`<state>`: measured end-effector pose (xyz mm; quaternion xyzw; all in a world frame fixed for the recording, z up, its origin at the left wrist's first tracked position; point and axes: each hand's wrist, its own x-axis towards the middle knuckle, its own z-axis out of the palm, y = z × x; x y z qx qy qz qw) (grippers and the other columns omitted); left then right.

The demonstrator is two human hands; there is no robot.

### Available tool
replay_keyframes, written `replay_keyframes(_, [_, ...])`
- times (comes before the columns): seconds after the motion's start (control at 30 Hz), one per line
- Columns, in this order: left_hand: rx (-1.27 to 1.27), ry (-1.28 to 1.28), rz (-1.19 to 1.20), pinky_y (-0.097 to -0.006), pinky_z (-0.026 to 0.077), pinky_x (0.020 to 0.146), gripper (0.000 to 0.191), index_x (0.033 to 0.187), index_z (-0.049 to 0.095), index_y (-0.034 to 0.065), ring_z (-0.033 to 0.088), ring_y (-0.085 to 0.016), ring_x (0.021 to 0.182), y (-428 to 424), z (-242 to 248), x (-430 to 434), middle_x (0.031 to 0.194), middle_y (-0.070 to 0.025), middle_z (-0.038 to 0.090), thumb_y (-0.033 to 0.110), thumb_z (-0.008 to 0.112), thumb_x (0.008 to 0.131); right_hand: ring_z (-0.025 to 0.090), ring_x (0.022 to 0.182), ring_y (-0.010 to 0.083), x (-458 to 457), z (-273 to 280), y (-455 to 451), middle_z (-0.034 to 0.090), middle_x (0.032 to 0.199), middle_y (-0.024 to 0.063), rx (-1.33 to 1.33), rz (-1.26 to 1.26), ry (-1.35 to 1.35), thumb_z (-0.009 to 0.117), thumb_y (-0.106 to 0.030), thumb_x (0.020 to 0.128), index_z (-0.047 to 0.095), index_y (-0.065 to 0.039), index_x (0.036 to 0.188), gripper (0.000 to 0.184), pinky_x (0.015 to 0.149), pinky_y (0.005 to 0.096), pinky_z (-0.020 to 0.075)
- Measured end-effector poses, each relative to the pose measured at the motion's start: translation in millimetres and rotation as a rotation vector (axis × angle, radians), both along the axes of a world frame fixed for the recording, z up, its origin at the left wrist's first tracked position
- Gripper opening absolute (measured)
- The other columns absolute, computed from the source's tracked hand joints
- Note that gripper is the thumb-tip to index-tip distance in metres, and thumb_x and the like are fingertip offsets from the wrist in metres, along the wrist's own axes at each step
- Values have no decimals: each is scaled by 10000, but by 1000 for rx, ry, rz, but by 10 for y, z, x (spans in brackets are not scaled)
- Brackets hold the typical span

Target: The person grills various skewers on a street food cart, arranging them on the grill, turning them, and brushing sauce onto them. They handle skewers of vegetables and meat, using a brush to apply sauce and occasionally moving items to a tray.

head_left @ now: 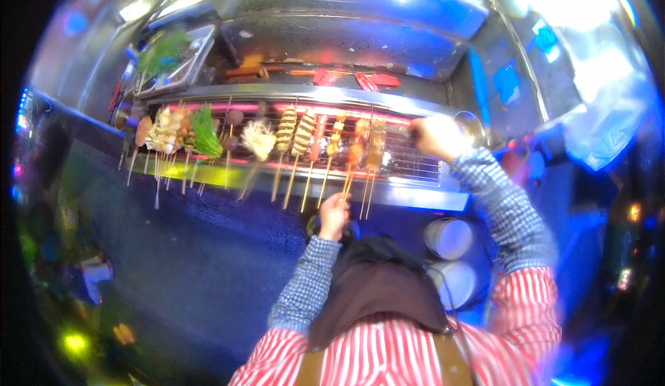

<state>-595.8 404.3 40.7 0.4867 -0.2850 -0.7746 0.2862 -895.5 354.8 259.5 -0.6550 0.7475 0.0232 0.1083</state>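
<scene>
A row of skewered food lies across the wire grate (410,162) of a long metal grill, with the sticks pointing toward me. My left hand (334,214) grips the stick ends of skewers with orange-red pieces (356,153). Brown skewers (376,144) lie just right of these. Over the grate's right end is my right hand (439,135), blurred and curled; whether it holds something cannot be made out. Further left lie a red skewer (317,139), spiral-cut skewers (303,132), pale enoki-like strands (258,140), green leafy stalks (207,132) and bunched pale skewers (165,131).
Behind the grate, red packets (368,81) rest on a dark metal shelf. A tray (195,56) with greens stands at the back left. Right of the grill is a round metal container (470,126). Two round white-topped containers (454,238) stand below the grill's right end.
</scene>
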Motion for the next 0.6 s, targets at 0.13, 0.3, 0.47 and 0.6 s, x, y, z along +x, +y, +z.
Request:
replay_keyframes(0.13, [-719, -540, 5, -276, 467, 468, 185, 1092, 647, -21, 585, -120, 508, 116, 71, -31, 713, -33, 629, 107, 582, 974, 677, 938, 355, 125, 405, 28, 693, 981, 165, 3, 68, 85, 691, -215, 747, 702, -112, 1064, 333, 810, 463, 550])
replay_keyframes(0.3, [-118, -265, -79, -277, 439, 472, 168, 1054, 661, 3, 553, -123, 519, 105, 156, -123, 739, -33, 624, 102, 558, 965, 679, 953, 343, 300, 307, -66, 694, 987, 166, 63, 181, 223, 745, -257, 676, 681, -85, 1062, 427, 809, 472, 557])
replay_keyframes(0.47, [15, -104, -10, -241, 373, 431, 146, 1037, 645, 21, 478, -85, 487, 126, 155, -145, 693, -11, 578, 45, 535, 943, 708, 922, 325, 431, 363, -331, 729, 939, 148, 324, 206, 254, 784, -266, 656, 725, -97, 1033, 417, 818, 439, 566])
replay_keyframes(0.6, [10, -109, 19, -241, 384, 454, 157, 1023, 661, 20, 498, -85, 517, 151, 19, -189, 707, -22, 603, 14, 548, 915, 722, 872, 291, 447, 280, -445, 737, 888, 139, 309, 155, 205, 804, -248, 674, 767, -118, 955, 312, 790, 411, 573])
